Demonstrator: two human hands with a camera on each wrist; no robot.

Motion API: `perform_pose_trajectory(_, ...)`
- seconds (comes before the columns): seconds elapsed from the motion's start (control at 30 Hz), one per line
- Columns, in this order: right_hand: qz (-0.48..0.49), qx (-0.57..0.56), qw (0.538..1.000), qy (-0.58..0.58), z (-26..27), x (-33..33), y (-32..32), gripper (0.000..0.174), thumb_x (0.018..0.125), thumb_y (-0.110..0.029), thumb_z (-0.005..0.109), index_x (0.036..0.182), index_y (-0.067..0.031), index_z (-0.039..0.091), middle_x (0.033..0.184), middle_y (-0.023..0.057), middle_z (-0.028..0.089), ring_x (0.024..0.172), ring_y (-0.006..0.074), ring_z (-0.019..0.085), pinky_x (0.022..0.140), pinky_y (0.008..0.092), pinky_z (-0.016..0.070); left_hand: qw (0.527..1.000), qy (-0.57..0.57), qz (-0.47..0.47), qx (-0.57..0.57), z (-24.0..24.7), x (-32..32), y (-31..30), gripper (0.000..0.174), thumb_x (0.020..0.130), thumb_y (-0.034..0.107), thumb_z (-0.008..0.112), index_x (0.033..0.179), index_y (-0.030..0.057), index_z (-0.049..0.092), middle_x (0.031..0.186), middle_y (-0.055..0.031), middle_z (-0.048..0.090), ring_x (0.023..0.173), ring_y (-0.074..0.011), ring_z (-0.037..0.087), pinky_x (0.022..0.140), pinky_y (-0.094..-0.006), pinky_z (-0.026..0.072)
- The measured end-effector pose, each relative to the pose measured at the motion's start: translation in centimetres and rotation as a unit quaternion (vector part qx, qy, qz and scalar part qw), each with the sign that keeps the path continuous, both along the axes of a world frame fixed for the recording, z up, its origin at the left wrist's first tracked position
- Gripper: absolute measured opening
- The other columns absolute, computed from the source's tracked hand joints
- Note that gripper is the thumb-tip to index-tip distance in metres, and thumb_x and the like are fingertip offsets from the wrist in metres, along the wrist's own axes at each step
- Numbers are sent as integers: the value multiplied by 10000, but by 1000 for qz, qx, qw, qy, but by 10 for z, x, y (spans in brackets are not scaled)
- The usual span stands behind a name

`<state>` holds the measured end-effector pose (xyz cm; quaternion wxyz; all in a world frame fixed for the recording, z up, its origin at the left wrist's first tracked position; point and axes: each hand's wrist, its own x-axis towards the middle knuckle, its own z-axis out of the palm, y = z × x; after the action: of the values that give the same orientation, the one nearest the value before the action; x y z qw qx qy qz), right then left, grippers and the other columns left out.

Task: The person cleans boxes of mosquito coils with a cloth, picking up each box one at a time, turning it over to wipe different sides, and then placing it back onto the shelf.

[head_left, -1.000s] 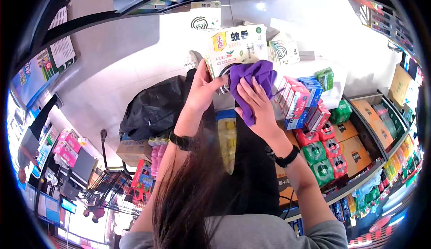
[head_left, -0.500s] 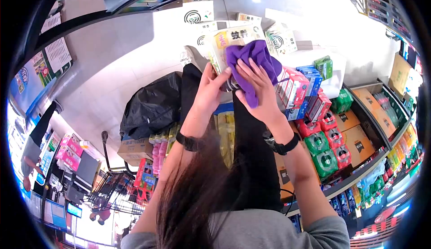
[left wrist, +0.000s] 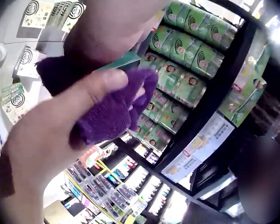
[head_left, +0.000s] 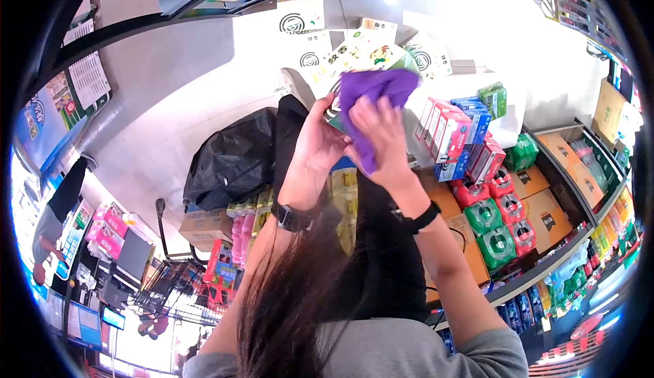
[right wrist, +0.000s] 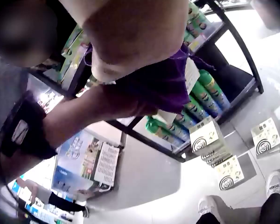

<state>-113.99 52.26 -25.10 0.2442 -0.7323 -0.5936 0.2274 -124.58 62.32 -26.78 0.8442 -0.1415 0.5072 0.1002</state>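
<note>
Both hands meet in front of the body over a mosquito coil box. My left hand grips its near left edge, and a green panel of the box shows above the cloth in the left wrist view. A purple cloth is bunched against the box and covers much of it. My right hand holds this cloth on the box, its thumb laid over the folds in the left wrist view. In the right wrist view the cloth hangs below the right hand and hides its fingers.
More mosquito coil boxes stand on the white floor ahead. Pink cartons and shrink-wrapped packs are on the right, a black bag on the left. A shelf holds green spray cans. Farther left is a cart.
The held box has turned and tipped, so its front no longer faces up as before. My right hand and the cloth have shifted across it. The view swung slightly between the first two frames.
</note>
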Motion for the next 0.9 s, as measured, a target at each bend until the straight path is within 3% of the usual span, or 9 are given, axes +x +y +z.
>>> perform_pose_trajectory(0.1,-144,56,988,29,-8,25,17,550,829,-342,532,1276,-43,420,1368,113,352,1285,377,257,1017,471,262,996,-45,72,-7,5,6,-9,372,905,298,424,1193,67,462,1066,-99,595,844,-223,610,423,-234,422)
perform_pose_trajectory(0.13,-146,52,987,34,-5,33,22,537,853,-324,512,1269,-1,406,1366,142,343,1279,414,243,1020,485,255,983,-143,113,-19,-3,-1,-14,350,917,264,405,1188,51,467,1114,-105,579,989,-207,581,821,-360,498)
perform_pose_trajectory(0.17,-139,62,987,52,-3,36,25,518,873,-318,490,1270,3,400,1371,148,334,1288,417,220,1025,483,247,983,-145,112,-21,0,3,-15,350,917,264,405,1188,51,467,1114,-105,579,989,-207,581,821,-360,498)
perform_pose_trajectory(0.23,-168,58,981,72,1,27,26,526,846,-274,528,1273,4,398,1380,144,327,1305,400,197,1033,480,237,993,-54,103,-18,8,12,-16,394,902,300,433,1201,44,454,1085,-113,587,860,-242,608,416,-233,422)
perform_pose_trajectory(0.4,-28,-5,990,138,13,-31,-3,549,763,-263,598,1264,-92,451,1358,77,370,1283,330,279,1025,493,249,948,-254,177,-73,1,-4,-6,453,918,377,363,1186,28,474,1126,-159,554,977,-298,564,893,-430,454)
perform_pose_trajectory(0.67,-157,113,981,29,7,-8,13,613,818,-265,548,1316,9,317,1376,222,273,1241,515,216,1021,540,214,988,-108,105,38,-1,-11,-10,377,850,191,536,1177,20,455,1073,-126,585,889,-241,602,649,-312,505)
perform_pose_trajectory(0.77,-272,166,938,139,15,19,32,524,859,-222,498,1289,40,354,1346,214,344,1262,374,304,1024,453,245,976,-189,55,90,-5,-26,-6,473,811,186,559,1221,-6,423,1130,-156,564,1006,-265,573,814,-358,495)
perform_pose_trajectory(0.83,-303,111,848,420,21,31,28,456,873,-227,486,1226,57,431,1271,188,454,1219,291,393,1015,398,269,977,-144,38,151,-3,-30,-9,494,798,189,568,1230,1,417,1138,-156,555,1049,-276,548,864,-410,459)
perform_pose_trajectory(0.9,-247,102,875,404,28,35,25,439,873,-270,491,1157,65,507,1231,165,504,1209,279,409,1020,383,267,978,-122,-1,171,-6,-41,-3,495,798,197,570,1230,9,421,1139,-145,554,1051,-275,546,872,-419,449)
